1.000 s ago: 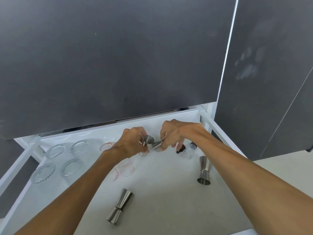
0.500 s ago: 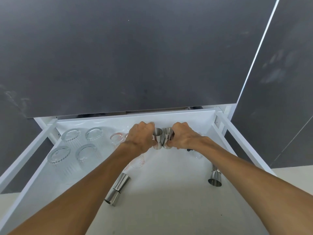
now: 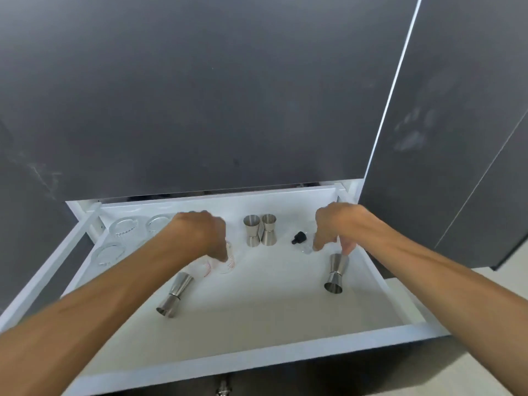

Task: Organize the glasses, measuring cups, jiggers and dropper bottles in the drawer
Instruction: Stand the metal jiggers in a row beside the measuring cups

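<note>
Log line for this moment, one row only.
two jiggers upright, back centre | left hand at measuring cup | right hand reaching lying jigger

Open white drawer [image 3: 285,355], my view: ribbed clear glasses [image 3: 123,228] at 10 o'clock; two upright steel jiggers [image 3: 259,234] touching at 12; black-capped dropper bottle [image 3: 300,241] at 2; toppled steel jiggers at 8 [image 3: 175,294] and 3 [image 3: 336,273].

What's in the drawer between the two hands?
In the head view, two steel jiggers stand upright side by side between the left hand and right hand, with a black-capped dropper bottle nearer the right.
</note>
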